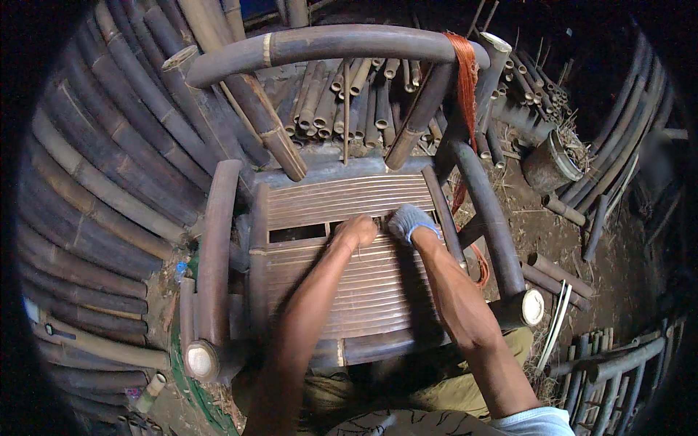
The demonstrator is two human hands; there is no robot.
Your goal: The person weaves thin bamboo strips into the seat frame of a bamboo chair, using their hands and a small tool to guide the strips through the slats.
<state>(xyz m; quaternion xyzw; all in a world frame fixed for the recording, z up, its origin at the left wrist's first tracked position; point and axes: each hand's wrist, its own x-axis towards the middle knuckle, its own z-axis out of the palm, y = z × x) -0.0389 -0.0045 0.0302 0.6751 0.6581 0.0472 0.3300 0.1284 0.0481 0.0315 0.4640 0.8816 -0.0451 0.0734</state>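
Note:
A bamboo chair stands in front of me, its seat made of thin bamboo slats laid side to side. A dark gap runs across the seat between the rear and front groups of slats. My bare left hand is closed at this gap, near the middle of the seat. Just right of it, my right hand, in a grey-blue knit glove, is closed over the same gap. What the fingers of either hand hold is hidden beneath them. Orange twine hangs from the chair's top rail.
Thick dark bamboo poles lie along the left. Cut bamboo lengths are stacked behind the chair. A bucket of scraps sits on the dirt floor at the right. Pale strips and a small bamboo frame lie at the near right.

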